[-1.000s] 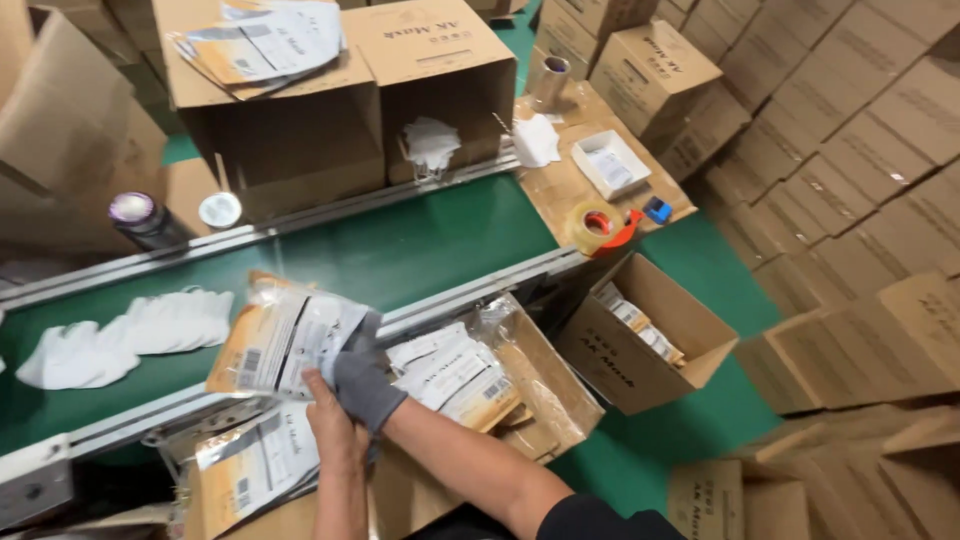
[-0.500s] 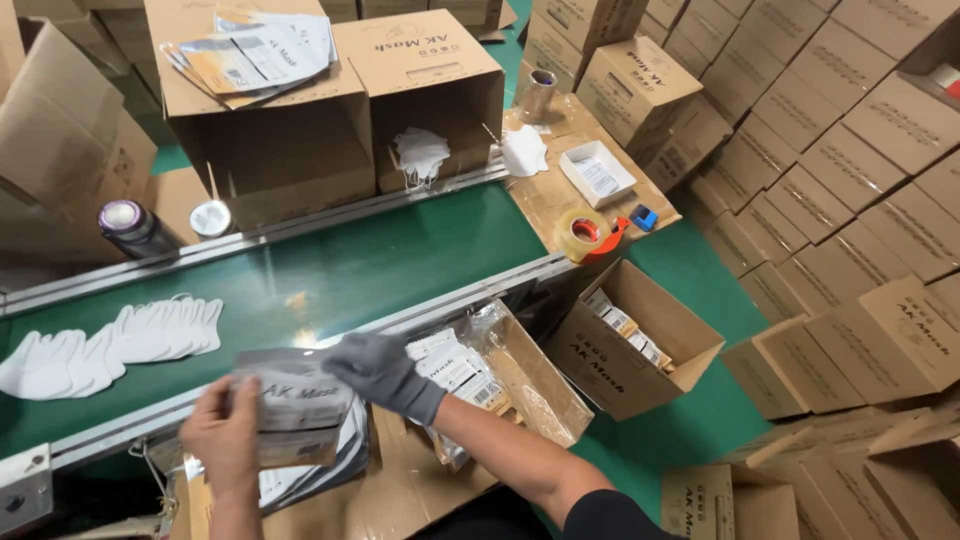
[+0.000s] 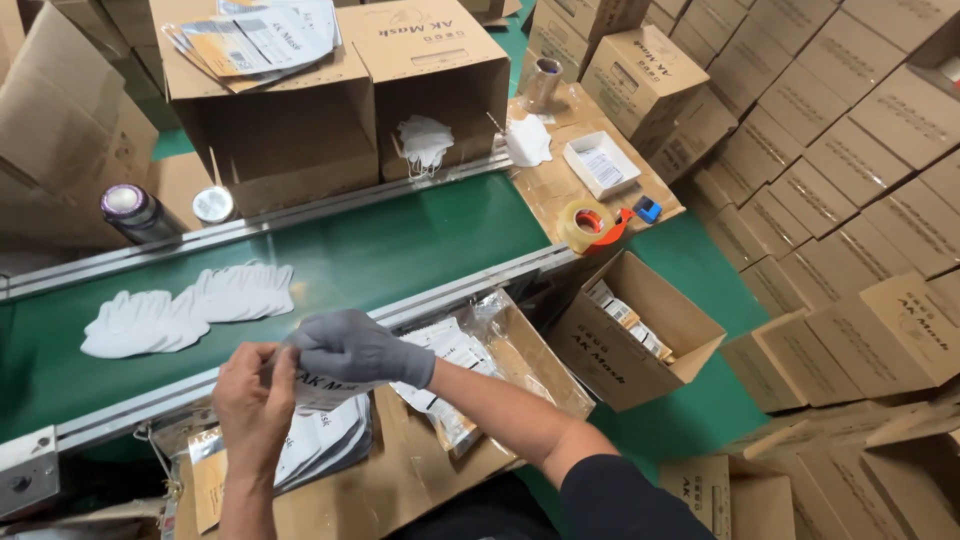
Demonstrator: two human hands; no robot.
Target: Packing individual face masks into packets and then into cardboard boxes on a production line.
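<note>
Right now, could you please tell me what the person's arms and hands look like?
The right hand wears a grey knit glove that ends at the wrist; that arm is bare up to a dark short sleeve. The left hand is ungloved, its forearm bare.

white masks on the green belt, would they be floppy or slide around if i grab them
The white masks lie flat and thin in overlapping fans, so probably floppy and very light. Loosely stacked on the smooth green belt, they would likely slide apart rather than lift as one pile.
</note>
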